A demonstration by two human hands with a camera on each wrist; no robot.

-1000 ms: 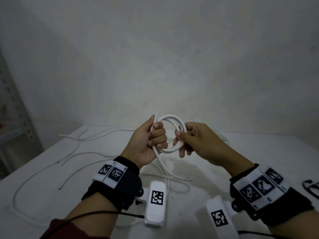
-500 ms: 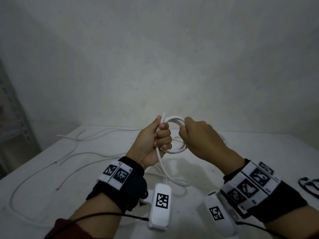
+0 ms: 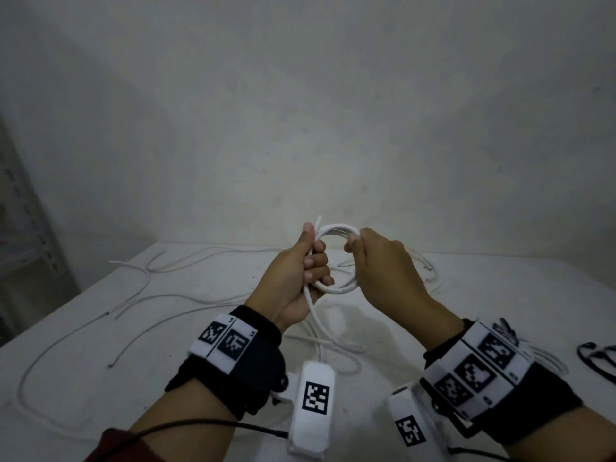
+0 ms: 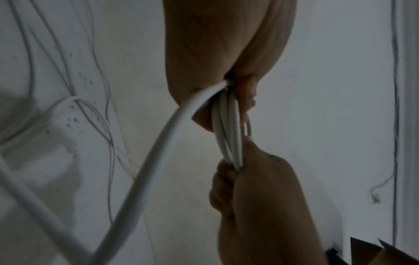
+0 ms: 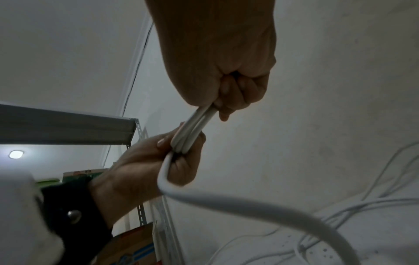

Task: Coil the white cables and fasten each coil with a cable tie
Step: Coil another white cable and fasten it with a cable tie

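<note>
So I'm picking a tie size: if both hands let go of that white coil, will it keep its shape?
Probably not. The coil keeps its loops only where the left hand and right hand grip it. Its free tail arcs smoothly rather than dangling limp, suggesting springy stiffness. It looks light, held well above the table.

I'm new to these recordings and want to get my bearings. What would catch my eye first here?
First, the small coil of white cable held up above the table, the left hand gripping one side and the right hand the other. A loose tail runs from the left hand down to the table. More loose cables sprawl over the table's left part, and black ties lie at its right edge.
</note>
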